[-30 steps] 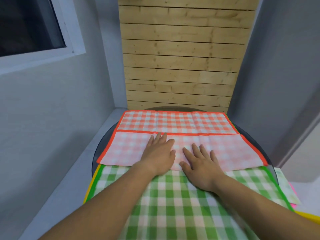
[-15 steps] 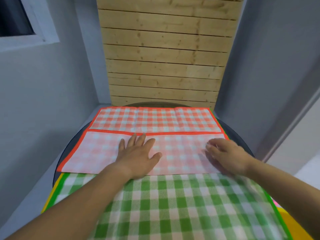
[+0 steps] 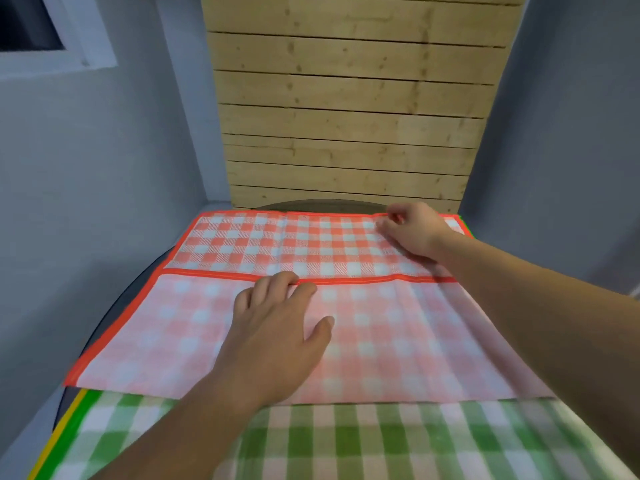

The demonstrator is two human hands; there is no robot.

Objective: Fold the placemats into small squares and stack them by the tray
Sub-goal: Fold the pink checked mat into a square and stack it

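An orange checked placemat (image 3: 284,244) lies across the round table, and its near half is folded over, showing the paler back side (image 3: 408,341). My left hand (image 3: 273,337) rests flat on this folded flap, fingers spread, fingertips at the orange hem. My right hand (image 3: 414,228) is at the far right part of the mat, with its fingers curled around the far hem. Under the orange mat lies a green checked placemat (image 3: 346,441), nearest to me. No tray is in view.
The dark round table (image 3: 114,306) shows at the left rim, with a yellow mat edge (image 3: 60,434) under the green one. A wooden slat panel (image 3: 346,116) stands behind the table, grey walls close in on both sides, and a window (image 3: 31,26) is at the top left.
My right hand has left the folded flap and moved up to the far right hem of the orange mat. My left hand stays pressed on the flap. The view has moved closer.
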